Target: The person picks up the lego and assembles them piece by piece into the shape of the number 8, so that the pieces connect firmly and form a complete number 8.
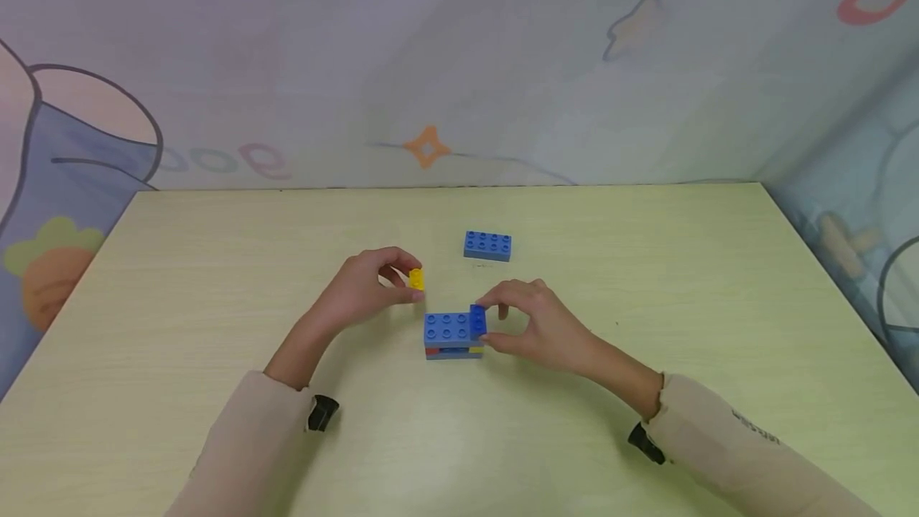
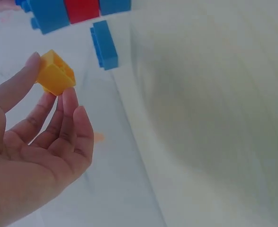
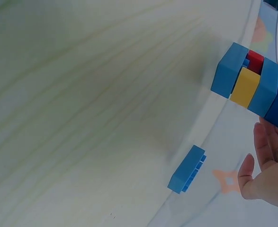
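A stack of toy bricks [image 1: 447,327] stands on the table, with blue bricks above and below and a red and a yellow brick between them. On its top right end sits a small dark blue brick [image 1: 477,320], which my right hand [image 1: 542,329] pinches between thumb and fingers. To the left of the stack, my left hand [image 1: 369,286] holds a small yellow brick [image 1: 416,278] in the air by thumb and fingertips. In the left wrist view the hollow underside of this yellow brick [image 2: 57,73] shows.
Behind the stack, a loose blue brick [image 1: 487,246] with two rows of studs lies on the pale wooden table [image 1: 610,246]. A printed cloth [image 1: 323,46] hangs along the table's back edge, and more of it shows at both sides.
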A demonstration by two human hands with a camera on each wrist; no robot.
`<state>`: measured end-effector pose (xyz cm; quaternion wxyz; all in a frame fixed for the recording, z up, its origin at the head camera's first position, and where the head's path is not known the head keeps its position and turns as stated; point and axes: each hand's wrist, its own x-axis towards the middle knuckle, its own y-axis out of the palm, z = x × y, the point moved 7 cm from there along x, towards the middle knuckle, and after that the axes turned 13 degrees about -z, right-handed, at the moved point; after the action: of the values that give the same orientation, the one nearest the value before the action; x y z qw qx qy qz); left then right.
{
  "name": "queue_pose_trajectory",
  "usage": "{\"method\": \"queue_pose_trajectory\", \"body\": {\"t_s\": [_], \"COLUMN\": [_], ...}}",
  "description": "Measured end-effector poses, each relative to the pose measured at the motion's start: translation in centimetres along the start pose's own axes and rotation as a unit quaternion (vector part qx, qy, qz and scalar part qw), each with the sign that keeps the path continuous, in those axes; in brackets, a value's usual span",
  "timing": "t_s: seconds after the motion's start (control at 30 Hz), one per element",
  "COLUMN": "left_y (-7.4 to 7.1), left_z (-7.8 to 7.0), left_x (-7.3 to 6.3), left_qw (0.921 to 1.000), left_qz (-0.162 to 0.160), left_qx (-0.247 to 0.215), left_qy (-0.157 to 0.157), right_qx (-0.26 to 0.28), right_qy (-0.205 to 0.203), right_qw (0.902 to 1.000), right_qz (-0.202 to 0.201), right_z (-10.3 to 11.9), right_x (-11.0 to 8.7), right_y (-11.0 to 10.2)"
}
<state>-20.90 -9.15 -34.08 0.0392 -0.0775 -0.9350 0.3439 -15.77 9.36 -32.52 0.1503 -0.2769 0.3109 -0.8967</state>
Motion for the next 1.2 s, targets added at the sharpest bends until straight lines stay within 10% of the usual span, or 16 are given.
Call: {"method": "queue_pose_trajectory", "body": {"t_s": [0.47, 1.2], "left_y": [0.7, 0.9], "left_z": [-2.8, -3.0], "left_x": [-4.1, -4.8], "left_qw": [0.9986, 0.9981], "left_qz": [-0.002, -0.028], "left_qx": [-0.028, -0.024], "left_qy": [0.045, 0.049], "right_qx": [-0.001, 0.012], "right_qy": [0.020, 0.012], "right_qw": [0.9997, 0.9998], "right_qz": [0.012, 0.006], "right_z": [-0.1, 0.0], "right_x": [0.0, 0.0], "right_y": [0.0, 0.0]}}
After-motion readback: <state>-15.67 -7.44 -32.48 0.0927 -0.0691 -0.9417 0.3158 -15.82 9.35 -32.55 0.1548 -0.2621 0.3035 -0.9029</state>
